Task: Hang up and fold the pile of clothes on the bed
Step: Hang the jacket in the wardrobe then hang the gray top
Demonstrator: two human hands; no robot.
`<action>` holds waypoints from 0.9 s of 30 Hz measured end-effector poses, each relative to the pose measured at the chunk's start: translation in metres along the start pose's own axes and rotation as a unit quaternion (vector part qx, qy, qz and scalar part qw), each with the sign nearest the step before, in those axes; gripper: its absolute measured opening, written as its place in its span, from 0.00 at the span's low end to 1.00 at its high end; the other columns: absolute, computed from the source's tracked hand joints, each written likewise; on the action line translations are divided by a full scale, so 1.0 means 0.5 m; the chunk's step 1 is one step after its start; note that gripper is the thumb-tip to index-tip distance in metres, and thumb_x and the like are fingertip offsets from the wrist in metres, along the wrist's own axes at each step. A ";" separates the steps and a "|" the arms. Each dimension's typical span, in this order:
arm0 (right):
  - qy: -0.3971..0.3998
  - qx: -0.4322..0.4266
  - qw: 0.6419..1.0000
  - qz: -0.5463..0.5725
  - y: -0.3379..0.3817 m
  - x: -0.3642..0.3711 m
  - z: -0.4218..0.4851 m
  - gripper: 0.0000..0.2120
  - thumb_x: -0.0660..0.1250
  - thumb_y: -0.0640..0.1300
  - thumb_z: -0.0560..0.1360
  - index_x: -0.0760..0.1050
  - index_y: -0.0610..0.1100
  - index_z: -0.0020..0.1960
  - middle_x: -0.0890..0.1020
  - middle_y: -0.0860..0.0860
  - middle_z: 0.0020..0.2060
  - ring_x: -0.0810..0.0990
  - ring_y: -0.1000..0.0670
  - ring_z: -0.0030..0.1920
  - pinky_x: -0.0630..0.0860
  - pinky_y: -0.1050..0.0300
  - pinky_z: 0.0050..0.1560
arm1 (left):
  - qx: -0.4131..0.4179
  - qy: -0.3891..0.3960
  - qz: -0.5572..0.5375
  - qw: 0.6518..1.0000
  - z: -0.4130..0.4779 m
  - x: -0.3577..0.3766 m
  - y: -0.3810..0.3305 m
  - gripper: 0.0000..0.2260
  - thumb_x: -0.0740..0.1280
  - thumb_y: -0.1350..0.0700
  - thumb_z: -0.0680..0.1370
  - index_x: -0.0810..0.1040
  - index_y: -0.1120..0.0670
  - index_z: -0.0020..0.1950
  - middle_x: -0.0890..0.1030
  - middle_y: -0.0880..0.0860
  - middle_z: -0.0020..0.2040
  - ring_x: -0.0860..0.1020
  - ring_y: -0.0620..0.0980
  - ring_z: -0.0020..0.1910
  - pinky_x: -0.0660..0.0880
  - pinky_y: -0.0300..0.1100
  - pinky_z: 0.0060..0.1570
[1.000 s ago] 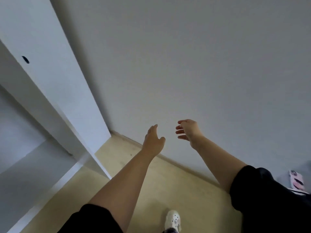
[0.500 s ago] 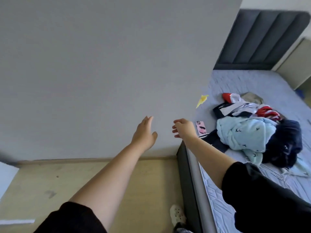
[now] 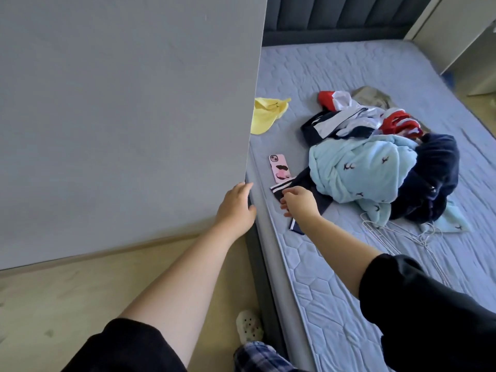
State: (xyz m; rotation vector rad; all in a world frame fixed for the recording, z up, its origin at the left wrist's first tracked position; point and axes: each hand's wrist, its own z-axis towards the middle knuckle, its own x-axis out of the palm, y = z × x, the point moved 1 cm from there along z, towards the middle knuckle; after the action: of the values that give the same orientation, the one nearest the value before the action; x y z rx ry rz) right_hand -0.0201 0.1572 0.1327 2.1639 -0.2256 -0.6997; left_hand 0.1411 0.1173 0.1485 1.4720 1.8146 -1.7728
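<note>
Hands first: left hand [image 3: 236, 208] open, fingers relaxed, at wall [image 3: 236, 167] corner; right hand [image 3: 300, 204] loosely curled over navy striped cuff [image 3: 277, 190], grip not determinable. Advise pinching cuff fully, then drawing garment clear of pile of clothes [image 3: 375, 167] lying on mattress [image 3: 335, 291], without dragging pink phone [image 3: 279, 169] alongside. Tally: one pile, one phone, one yellow garment [image 3: 265, 116] apart, wire hangers [image 3: 375, 229] tangled, number unclear.

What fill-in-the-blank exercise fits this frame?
1. The phone on the bed has a ___ case.
2. The lone garment by the wall is ___.
3. The right hand reaches to a dark garment with ___ stripes.
Missing words: pink; yellow; white.
</note>
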 end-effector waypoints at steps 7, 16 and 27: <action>-0.042 0.004 0.999 0.024 -0.206 0.016 0.165 0.11 0.55 0.37 0.75 0.75 0.43 0.51 0.78 0.49 0.35 0.76 0.51 0.33 0.77 0.52 0.38 | 0.029 -0.011 0.010 0.999 0.102 0.198 0.070 0.26 0.60 0.60 0.79 0.59 0.54 0.76 0.58 0.51 0.77 0.57 0.51 0.75 0.57 0.44 0.71; -0.063 -0.114 0.991 0.022 -0.325 -0.059 0.368 0.14 0.56 0.39 0.74 0.75 0.45 0.56 0.80 0.51 0.45 0.80 0.50 0.43 0.81 0.50 0.48 | 0.107 -0.090 0.020 0.990 0.223 0.406 0.054 0.25 0.60 0.61 0.78 0.60 0.54 0.76 0.60 0.50 0.76 0.61 0.51 0.73 0.61 0.45 0.68; -0.075 -0.357 0.895 -0.258 -0.304 -0.372 0.512 0.20 0.59 0.41 0.76 0.67 0.43 0.68 0.68 0.46 0.68 0.66 0.45 0.66 0.64 0.54 0.63 | 0.047 -0.161 -0.015 0.986 0.258 0.585 -0.146 0.26 0.61 0.60 0.78 0.60 0.52 0.76 0.62 0.49 0.75 0.63 0.51 0.72 0.64 0.48 0.68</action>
State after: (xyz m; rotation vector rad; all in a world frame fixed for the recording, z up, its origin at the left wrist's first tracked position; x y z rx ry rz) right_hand -0.3278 0.1557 -0.0364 1.4484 0.4873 -1.0490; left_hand -0.1142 0.1677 -0.0513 1.1105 1.6174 -1.9994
